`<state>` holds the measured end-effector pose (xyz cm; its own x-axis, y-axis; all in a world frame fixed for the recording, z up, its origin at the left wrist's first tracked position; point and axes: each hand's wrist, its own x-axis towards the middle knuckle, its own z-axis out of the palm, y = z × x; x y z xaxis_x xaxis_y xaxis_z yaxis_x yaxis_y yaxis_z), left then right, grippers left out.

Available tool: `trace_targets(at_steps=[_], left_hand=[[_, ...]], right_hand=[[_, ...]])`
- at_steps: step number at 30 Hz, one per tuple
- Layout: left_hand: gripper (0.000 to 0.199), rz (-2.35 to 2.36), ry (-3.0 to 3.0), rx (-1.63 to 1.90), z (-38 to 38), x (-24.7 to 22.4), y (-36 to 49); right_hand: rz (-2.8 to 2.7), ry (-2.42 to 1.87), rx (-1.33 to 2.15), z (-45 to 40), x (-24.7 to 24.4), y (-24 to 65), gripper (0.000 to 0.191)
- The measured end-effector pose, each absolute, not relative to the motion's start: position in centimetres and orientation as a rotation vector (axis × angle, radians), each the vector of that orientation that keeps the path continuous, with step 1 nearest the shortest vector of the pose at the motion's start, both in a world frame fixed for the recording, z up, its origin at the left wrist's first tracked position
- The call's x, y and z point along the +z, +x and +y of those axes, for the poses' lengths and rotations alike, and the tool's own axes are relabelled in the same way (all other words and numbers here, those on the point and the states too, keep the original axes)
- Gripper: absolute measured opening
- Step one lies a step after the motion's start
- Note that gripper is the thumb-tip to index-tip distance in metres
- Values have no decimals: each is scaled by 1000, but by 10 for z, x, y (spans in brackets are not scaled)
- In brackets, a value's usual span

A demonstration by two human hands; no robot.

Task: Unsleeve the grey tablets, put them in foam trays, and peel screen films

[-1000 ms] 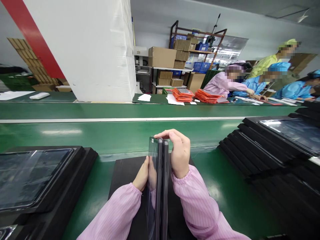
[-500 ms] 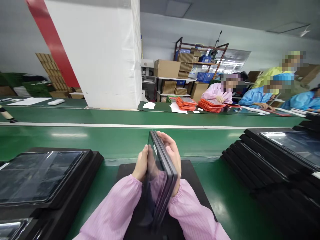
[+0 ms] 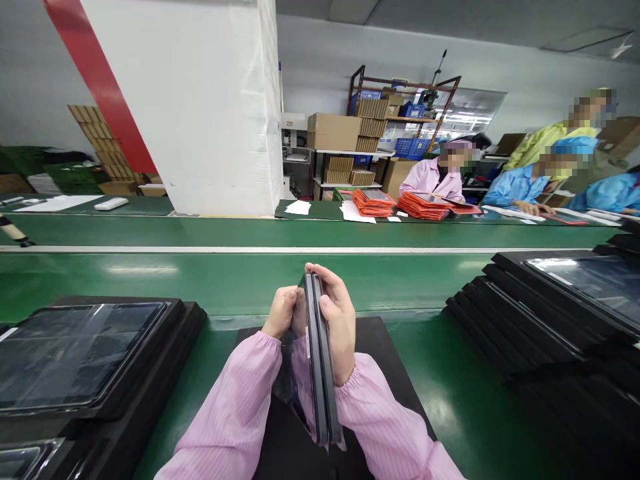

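Two thin dark tablets (image 3: 320,373) stand on edge, face to face, above a black foam pad (image 3: 383,373). My right hand (image 3: 340,323) is wrapped round their right side, fingertips over the far top edge and thumb along the near side. On the left, my left hand (image 3: 283,310) is closed, its fingers curled at a clear plastic film (image 3: 297,373) that spreads out from the tablets' left face. Exactly how the fingers grip it is partly hidden. A loose bit of film shows at the lower right corner.
Screens on black foam trays lie at left (image 3: 173,320); a tall stack of black trays (image 3: 493,320) leans at right. Across the green bench (image 3: 225,267) are orange sleeve piles (image 3: 373,205) and several co-workers. A white pillar (image 3: 200,107) stands beyond.
The tablets have turned nearly edge-on to me. My left hand has curled tighter, and the film now spreads further left. My right thumb has come round to the near side.
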<state>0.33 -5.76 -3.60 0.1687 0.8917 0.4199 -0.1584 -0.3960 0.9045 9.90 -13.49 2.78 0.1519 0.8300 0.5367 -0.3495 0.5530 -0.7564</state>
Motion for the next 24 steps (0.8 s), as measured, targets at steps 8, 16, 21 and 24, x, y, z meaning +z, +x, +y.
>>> trace_targets(at_steps=[8,16,21,24], left_hand=[[74,763,1595,1359,-61,-39,5],[72,809,1613,1326,-59,-46,2],[72,821,1610,1332,-60,-42,2],[71,822,1602,1342,-62,-40,3]], right_hand=[[-929,-516,919,-137,38,108,26],[-762,-328,1039,-127,34,111,31],[-747,-338,1038,-125,33,115,30],[-746,-338,1032,-124,32,116,29]])
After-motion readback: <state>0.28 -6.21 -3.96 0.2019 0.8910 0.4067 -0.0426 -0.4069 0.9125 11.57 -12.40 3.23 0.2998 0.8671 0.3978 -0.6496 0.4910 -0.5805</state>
